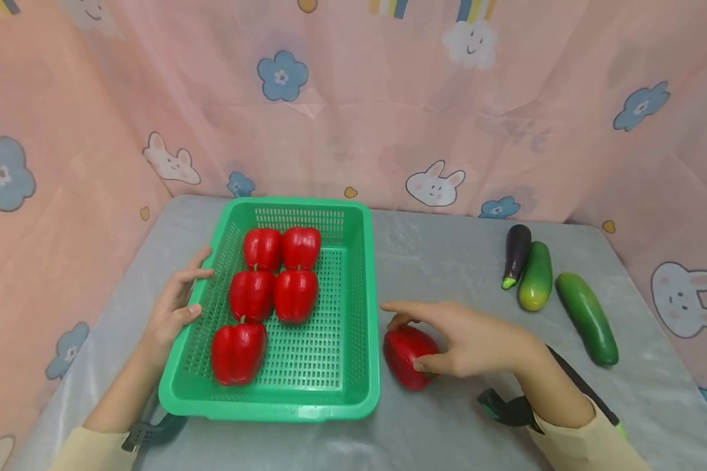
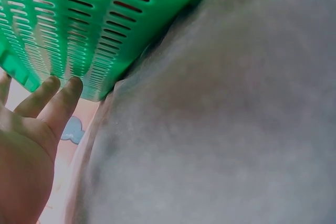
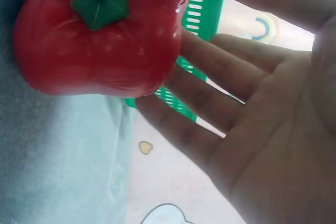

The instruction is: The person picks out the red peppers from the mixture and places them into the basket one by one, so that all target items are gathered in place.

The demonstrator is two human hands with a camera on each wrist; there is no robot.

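Several red bell peppers lie in the left part of a green plastic basket. My left hand is at the basket's left side, its extended fingertips against the slotted wall in the left wrist view. Right of the basket, another red bell pepper is in my right hand, thumb on the near side and fingers across the far side. The right wrist view shows this pepper with its green stem toward the camera; some fingertips are hidden behind it.
On the grey table cover, toward the right, lie a dark eggplant and two green cucumber-like vegetables. A long dark vegetable with a green end is partly hidden by my right forearm. A pink printed curtain surrounds the table.
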